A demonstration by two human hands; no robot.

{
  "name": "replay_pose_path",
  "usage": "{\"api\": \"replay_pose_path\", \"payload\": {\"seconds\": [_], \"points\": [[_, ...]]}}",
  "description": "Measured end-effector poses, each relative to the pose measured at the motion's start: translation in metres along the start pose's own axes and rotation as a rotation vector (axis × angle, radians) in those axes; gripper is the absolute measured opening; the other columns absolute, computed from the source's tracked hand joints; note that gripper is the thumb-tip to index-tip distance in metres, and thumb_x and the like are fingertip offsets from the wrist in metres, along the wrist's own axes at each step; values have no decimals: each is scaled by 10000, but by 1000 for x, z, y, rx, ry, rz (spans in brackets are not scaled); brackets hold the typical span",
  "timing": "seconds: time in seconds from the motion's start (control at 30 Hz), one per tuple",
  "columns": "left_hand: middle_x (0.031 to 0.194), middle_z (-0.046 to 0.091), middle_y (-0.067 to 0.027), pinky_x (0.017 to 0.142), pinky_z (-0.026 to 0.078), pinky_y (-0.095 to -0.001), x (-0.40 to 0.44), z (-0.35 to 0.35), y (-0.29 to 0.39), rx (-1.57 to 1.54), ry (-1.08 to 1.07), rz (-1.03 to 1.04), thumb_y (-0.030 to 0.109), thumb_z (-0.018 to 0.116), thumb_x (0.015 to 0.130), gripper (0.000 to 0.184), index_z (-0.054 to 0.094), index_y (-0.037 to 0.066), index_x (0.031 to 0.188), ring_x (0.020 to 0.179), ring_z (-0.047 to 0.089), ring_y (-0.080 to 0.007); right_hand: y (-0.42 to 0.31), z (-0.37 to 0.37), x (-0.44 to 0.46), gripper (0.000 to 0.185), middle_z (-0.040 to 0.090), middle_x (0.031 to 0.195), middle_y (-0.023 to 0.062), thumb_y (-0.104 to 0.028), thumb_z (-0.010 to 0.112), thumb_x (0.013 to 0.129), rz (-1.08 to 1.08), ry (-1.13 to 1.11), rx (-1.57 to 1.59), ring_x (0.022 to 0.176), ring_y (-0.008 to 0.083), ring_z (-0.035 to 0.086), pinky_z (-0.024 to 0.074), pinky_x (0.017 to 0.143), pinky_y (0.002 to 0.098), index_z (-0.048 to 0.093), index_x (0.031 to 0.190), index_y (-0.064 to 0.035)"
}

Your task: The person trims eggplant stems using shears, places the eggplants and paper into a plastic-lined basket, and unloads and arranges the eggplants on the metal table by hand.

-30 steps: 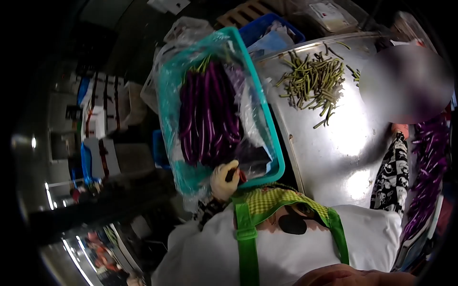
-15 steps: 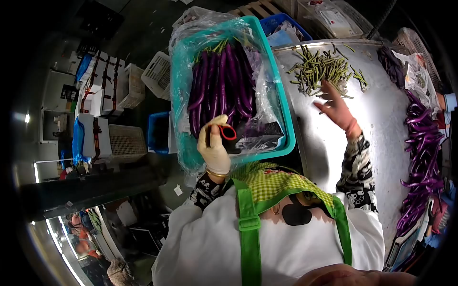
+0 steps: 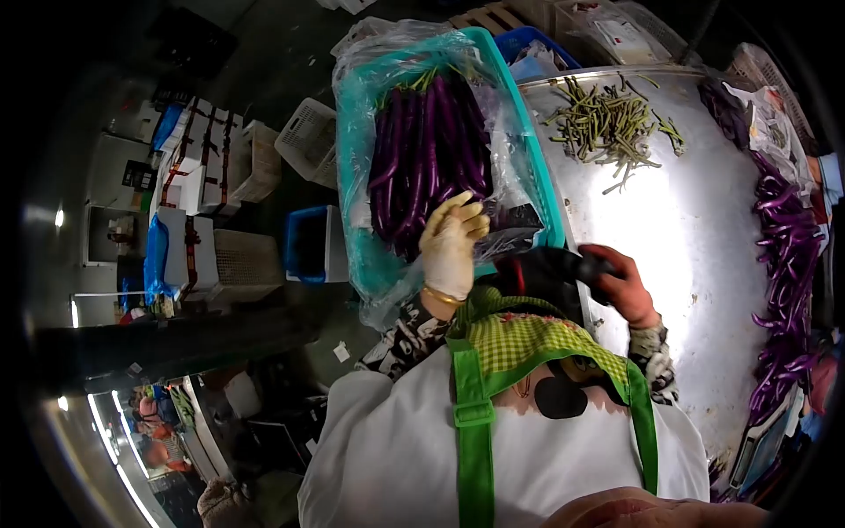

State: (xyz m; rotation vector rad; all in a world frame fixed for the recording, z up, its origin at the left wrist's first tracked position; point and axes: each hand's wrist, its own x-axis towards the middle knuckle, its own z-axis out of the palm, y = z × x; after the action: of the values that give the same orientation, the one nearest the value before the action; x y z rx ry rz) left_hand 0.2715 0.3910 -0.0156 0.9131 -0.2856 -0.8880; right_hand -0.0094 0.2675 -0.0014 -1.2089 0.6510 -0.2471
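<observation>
My left hand (image 3: 449, 251), in a pale glove, is raised over the near end of the long purple eggplants (image 3: 427, 150). Its fingers curl inward; whether anything is inside them cannot be made out. The eggplants lie side by side in a teal crate (image 3: 544, 189) lined with clear plastic. In an orange-red glove, my right hand (image 3: 623, 286) closes on the end of a black tool (image 3: 563, 268) at the crate's near right corner. The tool's exact kind is unclear; a red strip shows on its left part.
Cut green beans (image 3: 607, 123) lie heaped on the metal table (image 3: 651, 220). More eggplants (image 3: 783, 264) line its right edge. A blue bin (image 3: 308, 246), white crates (image 3: 310, 132) and stacked white boxes (image 3: 202, 167) stand left. Another blue crate (image 3: 532, 48) is at the back.
My right hand has come from beside the beans toward my body and gripped the black tool. My left hand has shifted right; the red loop is no longer visible at its fingers.
</observation>
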Motion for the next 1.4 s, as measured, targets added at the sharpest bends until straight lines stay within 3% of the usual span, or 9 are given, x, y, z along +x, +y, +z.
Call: {"api": "replay_pose_path", "payload": {"seconds": [0.27, 0.47, 0.7, 0.83, 0.93, 1.03, 1.1, 1.23, 1.4], "points": [[1074, 689, -74, 828, 530, -254, 24, -83, 88, 638, 207, 31, 163, 633, 974, 226, 655, 28, 1153, 925, 660, -142, 41, -80, -121, 381, 693, 941, 41, -46, 650, 836, 467, 191, -293, 782, 98, 618, 521, 693, 254, 642, 1215, -5], [1299, 579, -197, 1001, 429, -437, 114, -136, 121, 2135, 315, 653, 384, 711, 839, 555, 582, 46, 1260, 1145, 568, -386, 88, -102, -164, 338, 686, 918, 162, -193, 744, 714, 486, 341, -1052, 822, 347, 650, 543, 746, 406, 675, 1020, -66], [999, 705, -177, 805, 522, -388, 180, -259, 107, 1434, 372, 142, 210, 679, 891, 287, 672, -10, 1075, 894, 683, -311, 122, -120, -113, 363, 678, 1023, 131, -235, 723, 751, 188, 242, -1506, 929, 319, 652, 531, 812, 422, 668, 1091, -120], [805, 680, -45, 562, 457, -232, 186, -305, 113, 1071, 417, 236, 48, 612, 932, 125, 697, 8, 1015, 625, 581, -93, 64, -85, -53, 413, 670, 991, 66, -372, 754, 738, 707, 24, -1763, 923, 264, 644, 517, 787, 396, 673, 1077, -151], [842, 694, -100, 619, 502, -279, 196, -354, 135, 1148, 618, 334, 3, 595, 893, 205, 690, 11, 1074, 660, 640, -177, 108, -131, -77, 489, 657, 959, 48, -464, 756, 715, -173, 415, -1770, 887, 279, 640, 509, 758, 394, 668, 1066, -135], [1171, 644, -205, 903, 499, -432, 182, -265, 167, 1591, 1012, 504, -15, 581, 831, 367, 634, 7, 1194, 1003, 628, -351, -12, -48, -16, 437, 635, 1068, 124, -292, 699, 836, -55, 413, -1671, 971, 311, 629, 506, 824, 402, 605, 1187, -49], [1221, 613, -206, 962, 451, -414, 179, -208, 179, 1645, 466, 1063, -4, 603, 807, 449, 587, 0, 1255, 1061, 594, -368, -45, -3, 50, 436, 615, 1147, 160, -189, 668, 879, -135, 463, -1397, 1057, 327, 610, 493, 900, 404, 554, 1261, -13], [1435, 471, -234, 1138, 320, -425, 177, -118, 124, 1448, -98, 565, 254, 716, 869, 687, 416, -41, 1412, 1350, 429, -371, -60, 81, 180, 586, 514, 1350, 210, -187, 675, 903, -418, 352, -781, 1282, 342, 499, 399, 1084, 384, 430, 1402, -1], [1475, 272, -406, 1170, 235, -527, 226, -149, 46, 1556, 234, -50, 666, 656, 799, 1195, 128, -177, 1463, 1409, 258, -507, -11, 106, 309, 818, 314, 1504, 263, -423, 679, 874, -269, 429, -1086, 1380, 423, 338, 303, 1152, 434, 332, 1450, 43]]}}
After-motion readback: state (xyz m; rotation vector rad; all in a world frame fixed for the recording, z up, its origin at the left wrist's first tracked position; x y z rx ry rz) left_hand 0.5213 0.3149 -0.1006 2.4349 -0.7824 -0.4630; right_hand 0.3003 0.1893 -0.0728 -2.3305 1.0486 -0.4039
